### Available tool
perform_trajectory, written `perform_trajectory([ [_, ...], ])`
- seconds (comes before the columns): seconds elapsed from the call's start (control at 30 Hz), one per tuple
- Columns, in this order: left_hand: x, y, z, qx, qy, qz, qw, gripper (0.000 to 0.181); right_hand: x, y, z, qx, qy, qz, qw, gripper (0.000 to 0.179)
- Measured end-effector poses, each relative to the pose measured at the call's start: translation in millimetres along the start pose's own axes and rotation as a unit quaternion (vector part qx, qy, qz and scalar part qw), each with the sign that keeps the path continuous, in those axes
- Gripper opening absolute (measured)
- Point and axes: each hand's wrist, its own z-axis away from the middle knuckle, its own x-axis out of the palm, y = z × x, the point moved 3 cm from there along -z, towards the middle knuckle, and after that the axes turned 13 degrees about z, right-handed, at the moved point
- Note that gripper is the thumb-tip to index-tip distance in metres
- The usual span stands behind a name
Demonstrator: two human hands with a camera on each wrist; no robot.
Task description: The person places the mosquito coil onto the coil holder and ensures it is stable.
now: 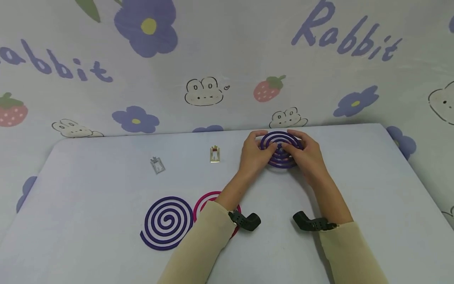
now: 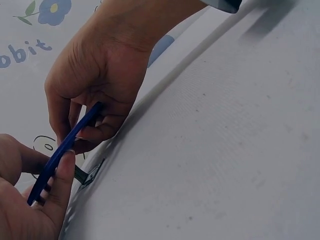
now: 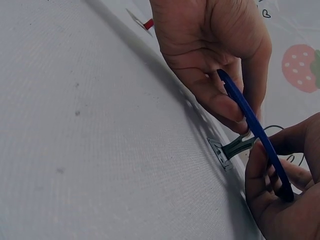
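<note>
A purple mosquito coil (image 1: 281,166) is held up near the table's far edge between both hands. My left hand (image 1: 256,154) grips its left side, the thumb lying on the face near the centre. From the right, my right hand (image 1: 307,154) holds it the same way, and the two thumbs almost meet. Edge-on in the right wrist view, the coil (image 3: 257,131) tilts over a small metal coil stand (image 3: 218,152). The stand's upright tongue reaches the coil's underside near the middle, partly covered by fingers. In the left wrist view the stand (image 2: 92,176) shows below the coil (image 2: 62,147).
Another purple coil (image 1: 168,221) lies flat at the front left of the white table. Beside it a pink coil (image 1: 213,193) is partly covered by the left sleeve. A silver stand (image 1: 154,159) and a gold stand (image 1: 214,150) lie farther back, left of the hands.
</note>
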Motion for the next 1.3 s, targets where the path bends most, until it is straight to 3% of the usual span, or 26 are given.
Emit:
perform_trajectory([
  [0.43,4.4,-1.7,2.1,0.019,0.015,-0.022,0.9995,0.047,-1.0,2.2,-0.7,0.008,0.001,0.001,1.0000,0.061],
  [1.3,3.3,1.1,2.3,0.008,0.020,-0.017,0.9996,0.047,1.4,-1.6,0.7,0.022,-0.002,0.003,0.9998,0.060],
])
